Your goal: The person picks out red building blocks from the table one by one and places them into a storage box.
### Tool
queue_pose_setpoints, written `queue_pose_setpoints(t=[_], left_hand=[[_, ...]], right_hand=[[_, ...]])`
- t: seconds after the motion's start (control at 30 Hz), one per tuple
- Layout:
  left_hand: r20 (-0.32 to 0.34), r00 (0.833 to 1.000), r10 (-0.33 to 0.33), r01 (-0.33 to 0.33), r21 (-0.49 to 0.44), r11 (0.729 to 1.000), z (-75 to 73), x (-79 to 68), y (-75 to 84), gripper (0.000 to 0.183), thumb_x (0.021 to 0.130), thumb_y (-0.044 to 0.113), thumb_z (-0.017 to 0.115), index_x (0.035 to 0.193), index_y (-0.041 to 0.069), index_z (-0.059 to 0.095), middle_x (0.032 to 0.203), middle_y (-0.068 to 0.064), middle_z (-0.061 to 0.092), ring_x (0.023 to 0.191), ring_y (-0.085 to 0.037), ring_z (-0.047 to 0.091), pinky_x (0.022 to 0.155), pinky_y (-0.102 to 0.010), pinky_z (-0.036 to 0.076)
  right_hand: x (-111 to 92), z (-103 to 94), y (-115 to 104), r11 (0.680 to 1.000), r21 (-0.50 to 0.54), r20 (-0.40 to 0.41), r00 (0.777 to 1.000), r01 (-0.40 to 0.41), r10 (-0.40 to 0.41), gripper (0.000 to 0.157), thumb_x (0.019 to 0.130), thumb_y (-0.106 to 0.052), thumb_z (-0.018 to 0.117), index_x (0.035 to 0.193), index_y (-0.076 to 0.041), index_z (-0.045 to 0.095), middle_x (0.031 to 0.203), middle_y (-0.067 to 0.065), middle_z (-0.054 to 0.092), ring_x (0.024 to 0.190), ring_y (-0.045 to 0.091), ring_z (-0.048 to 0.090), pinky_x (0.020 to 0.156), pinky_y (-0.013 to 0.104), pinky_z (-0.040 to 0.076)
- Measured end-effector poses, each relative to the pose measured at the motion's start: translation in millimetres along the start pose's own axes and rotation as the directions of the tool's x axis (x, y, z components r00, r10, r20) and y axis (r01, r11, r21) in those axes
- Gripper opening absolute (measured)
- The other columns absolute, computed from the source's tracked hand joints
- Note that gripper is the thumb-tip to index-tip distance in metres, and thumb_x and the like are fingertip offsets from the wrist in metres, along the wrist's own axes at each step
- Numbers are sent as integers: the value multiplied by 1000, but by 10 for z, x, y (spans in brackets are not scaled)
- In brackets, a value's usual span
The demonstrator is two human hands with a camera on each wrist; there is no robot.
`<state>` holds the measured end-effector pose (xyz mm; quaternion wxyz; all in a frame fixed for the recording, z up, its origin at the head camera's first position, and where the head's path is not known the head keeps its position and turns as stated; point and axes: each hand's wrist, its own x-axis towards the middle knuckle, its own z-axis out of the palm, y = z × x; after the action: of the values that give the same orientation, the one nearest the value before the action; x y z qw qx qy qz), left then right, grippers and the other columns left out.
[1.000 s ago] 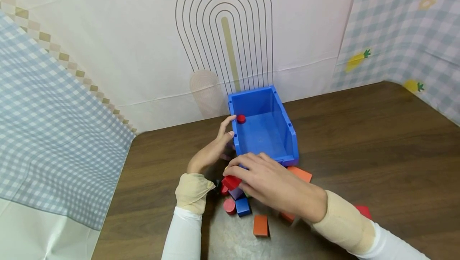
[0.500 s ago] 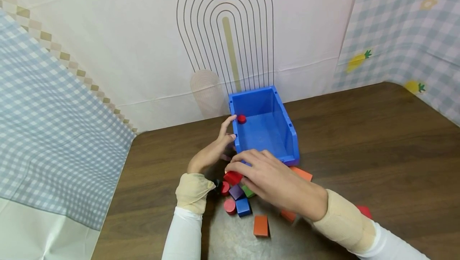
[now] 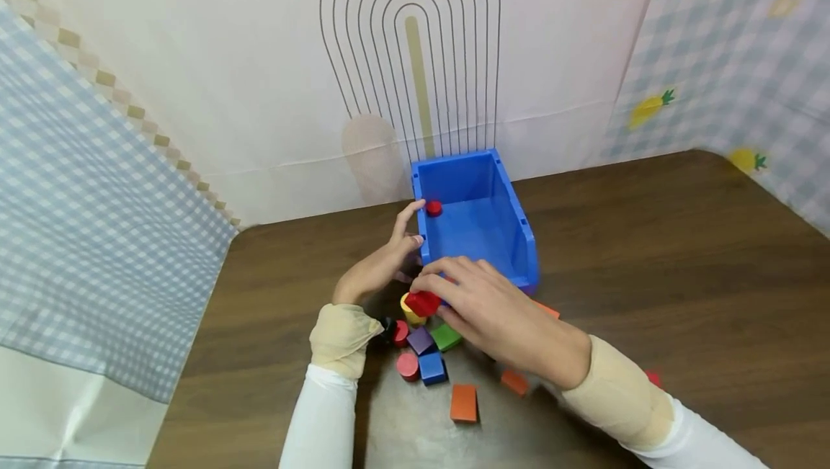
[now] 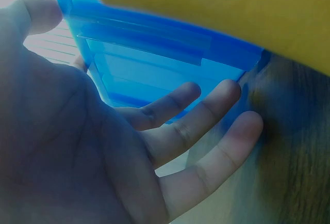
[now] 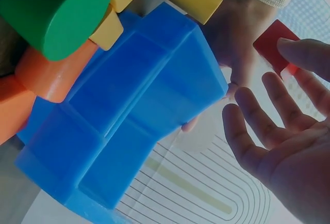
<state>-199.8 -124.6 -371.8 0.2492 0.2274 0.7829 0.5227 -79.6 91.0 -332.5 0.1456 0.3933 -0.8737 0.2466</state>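
Note:
My right hand (image 3: pixel 489 310) pinches a red block (image 3: pixel 423 303) between thumb and fingers, just in front of the blue bin (image 3: pixel 528 253). In the right wrist view the red block (image 5: pixel 273 46) sits at the thumb and fingertips, while the other fingers are spread. At the bin's left wall is my left hand (image 3: pixel 382 264), its fingertips right at the rim. The left wrist view has the left hand's fingers (image 4: pixel 206 115) extended beside the bin (image 4: pixel 154 69). One small red cylinder (image 3: pixel 434 208) lies inside the bin near its back left corner.
Before the bin lie a yellow cylinder (image 3: pixel 411 310), a purple block (image 3: pixel 421 341), a green block (image 3: pixel 445 337), a blue block (image 3: pixel 432 368), a pink cylinder (image 3: pixel 408 365) and an orange block (image 3: pixel 463 403). Further orange and red pieces lie partly behind the right arm.
My right hand has raised the red block slightly toward the bin, uncovering the yellow cylinder and the green block. The left hand stays at the bin's rim. The head view has shifted a little.

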Motion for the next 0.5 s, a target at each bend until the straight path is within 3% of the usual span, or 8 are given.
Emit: queue_pose_setpoints(t=[0.17, 0.5], left_hand=[[-15, 999, -38, 38, 44, 998, -76, -58, 35, 61, 110, 48, 32, 162, 53, 0, 161, -21, 37, 130, -41, 61, 96, -58, 56], [-23, 999, -33, 34, 39, 999, -6, 7, 22, 60, 110, 47, 32, 161, 53, 1, 161, -16, 34, 130, -41, 59, 98, -61, 55]], right_hand=[[53, 2, 18, 1000, 29, -23, 1000, -10, 11, 41, 93, -6, 81, 130, -12, 66, 131, 3, 65, 120, 23, 62, 94, 43, 55], [32, -19, 182, 996, 2, -33, 996, -88, 88, 48, 88, -5, 86, 131, -9, 63, 128, 6, 65, 119, 24, 62, 94, 45, 55]])
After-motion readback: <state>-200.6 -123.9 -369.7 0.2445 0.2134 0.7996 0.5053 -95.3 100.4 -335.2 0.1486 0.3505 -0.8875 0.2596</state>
